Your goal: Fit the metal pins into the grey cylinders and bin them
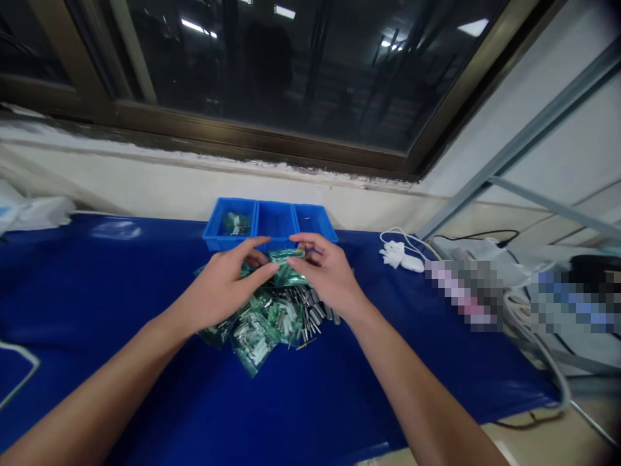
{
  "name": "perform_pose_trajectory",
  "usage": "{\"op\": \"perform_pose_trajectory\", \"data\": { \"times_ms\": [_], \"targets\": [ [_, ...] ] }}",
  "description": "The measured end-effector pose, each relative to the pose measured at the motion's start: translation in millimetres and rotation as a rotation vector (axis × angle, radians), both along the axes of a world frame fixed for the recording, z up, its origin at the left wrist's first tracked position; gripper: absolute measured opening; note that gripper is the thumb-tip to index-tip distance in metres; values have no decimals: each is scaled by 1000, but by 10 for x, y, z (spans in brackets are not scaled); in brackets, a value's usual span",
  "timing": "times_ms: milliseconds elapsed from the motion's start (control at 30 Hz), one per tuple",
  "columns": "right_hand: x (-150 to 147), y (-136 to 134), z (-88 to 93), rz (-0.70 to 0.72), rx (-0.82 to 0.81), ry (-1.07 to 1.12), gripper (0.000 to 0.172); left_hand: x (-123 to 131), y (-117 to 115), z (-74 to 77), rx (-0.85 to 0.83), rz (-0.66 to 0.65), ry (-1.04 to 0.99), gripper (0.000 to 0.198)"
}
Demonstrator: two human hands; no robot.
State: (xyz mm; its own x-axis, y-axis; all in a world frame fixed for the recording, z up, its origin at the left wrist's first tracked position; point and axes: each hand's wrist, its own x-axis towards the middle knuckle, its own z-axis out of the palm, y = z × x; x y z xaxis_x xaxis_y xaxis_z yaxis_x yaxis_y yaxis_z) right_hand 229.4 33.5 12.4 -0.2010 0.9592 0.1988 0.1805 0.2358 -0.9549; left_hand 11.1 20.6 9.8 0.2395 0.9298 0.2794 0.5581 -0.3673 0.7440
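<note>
Blue sheeting covered the counter (310,408) beneath your hands, spreading out to both sides of them. Beyond your hands, above the wall, stood a dark window (301,71) in a brown frame, and a grey metal bar (528,129) slanted up well to their right. Just past your fingertips sat a blue tray (228,244) with three compartments; the one toward your left hand held a small clear packet (236,224) of parts. Under your hands and toward you lay a heap of green-tinted bags (255,340), with small pale and metallic pieces showing through the plastic. Your left hand (220,278) and right hand (330,275) together grasped one green packet (290,275), thumbs on the side facing you and fingers curled behind it, so it was raised between them over the heap. A white cord (411,262) lay to the right of your right hand. Smallest were the loose metal pins (313,314), scattered below your right hand, beside the bags.
</note>
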Motion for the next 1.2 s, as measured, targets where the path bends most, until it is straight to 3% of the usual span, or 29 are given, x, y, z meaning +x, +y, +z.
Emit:
{"op": "perform_pose_trajectory", "data": {
  "times_ms": [167, 267, 367, 633, 700, 767, 833, 867, 933, 1033, 1100, 1200],
  "targets": [
    [-119, -74, 0, 51, -24, 129, 38, 17, -23, 29, -177, -98, -127, 41],
    [-119, -69, -39, 131, -82, 158, 37, -5, -30, 45, -150, -48, -153, 41],
    [-90, -43, -69, 150, -90, 131, 19, -29, -26, 62, -112, -17, -160, 36],
    [-89, -82, -1, 124, -30, 130, 14, -1, -60, 115, -81, -111, -209, 26],
    [-68, -72, 18, 134, -38, 123, 12, -7, -51, 120, -42, -63, -176, 26],
    [-34, -50, 43, 141, -81, 102, 29, -49, -12, 126, 114, 92, -135, 26],
    [-2, -29, 63, 94, -89, 33, 46, -130, 58, 129, 374, 303, -14, 22],
    [7, -22, 66, 55, -66, -25, 47, -180, 99, 127, 496, 390, 95, 22],
    [5, -22, 53, -25, 34, -169, 36, -276, 172, 113, 586, 443, 394, 33],
    [-37, -40, -12, 4, 230, -473, 26, -349, 206, 84, 544, 386, 638, 45],
    [-71, -45, -66, 83, 317, -681, 32, -340, 171, 79, 526, 332, 644, 44],
    [-107, -20, -129, 132, 319, -867, 39, -282, 89, 98, 500, 266, 585, 37]
  ]
}}
